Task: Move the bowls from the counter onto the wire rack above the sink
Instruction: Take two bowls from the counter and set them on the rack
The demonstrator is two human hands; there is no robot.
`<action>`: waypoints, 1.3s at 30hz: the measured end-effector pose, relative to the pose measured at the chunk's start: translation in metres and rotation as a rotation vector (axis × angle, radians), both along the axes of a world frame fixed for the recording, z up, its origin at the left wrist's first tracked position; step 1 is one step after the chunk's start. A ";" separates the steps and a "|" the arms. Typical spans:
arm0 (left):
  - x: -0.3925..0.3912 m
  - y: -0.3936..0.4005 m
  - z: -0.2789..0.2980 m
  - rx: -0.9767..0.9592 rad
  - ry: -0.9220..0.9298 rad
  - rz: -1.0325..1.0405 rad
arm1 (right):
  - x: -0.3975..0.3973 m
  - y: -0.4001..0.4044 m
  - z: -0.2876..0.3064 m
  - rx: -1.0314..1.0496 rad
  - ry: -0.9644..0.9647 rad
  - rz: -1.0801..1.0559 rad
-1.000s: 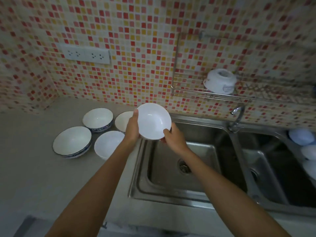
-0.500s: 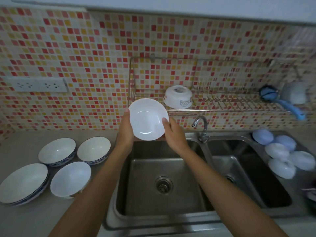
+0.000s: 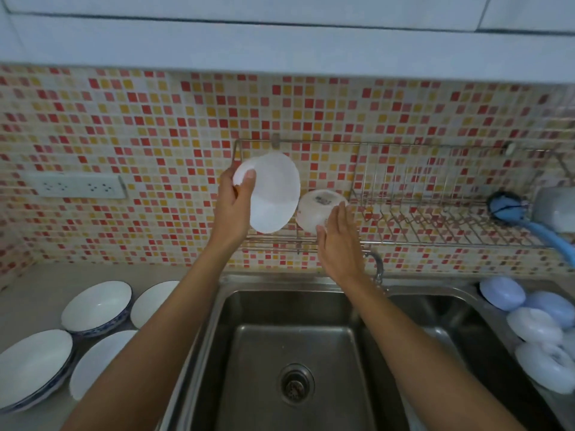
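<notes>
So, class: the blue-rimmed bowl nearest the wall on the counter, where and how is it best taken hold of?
Probably by the rim of the blue-rimmed bowl, thumb inside and fingers under its outer wall. Come from above on its sink side: it sits upright with its mouth open, and other bowls crowd its front.

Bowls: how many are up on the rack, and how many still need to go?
Done: one upside-down bowl sits on the wire rack, with the right hand touching it. In hand: the left hand holds a white bowl tilted at the rack's left end. Left: four bowls wait on the counter.
</notes>
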State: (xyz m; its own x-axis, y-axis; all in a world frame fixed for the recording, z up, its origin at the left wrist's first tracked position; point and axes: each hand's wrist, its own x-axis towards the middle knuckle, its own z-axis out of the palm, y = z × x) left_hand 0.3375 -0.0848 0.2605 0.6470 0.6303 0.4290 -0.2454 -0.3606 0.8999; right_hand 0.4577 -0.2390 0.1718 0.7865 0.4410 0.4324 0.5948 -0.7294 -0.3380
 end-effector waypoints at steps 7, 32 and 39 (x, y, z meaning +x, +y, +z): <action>0.040 0.007 -0.026 0.500 0.271 0.126 | 0.002 0.007 -0.015 -0.081 -0.229 -0.085; 0.071 0.020 -0.073 1.001 0.682 0.135 | 0.001 0.007 -0.019 -0.077 -0.281 -0.097; 0.052 0.010 -0.082 0.932 0.519 0.104 | 0.001 0.006 -0.019 -0.083 -0.262 -0.093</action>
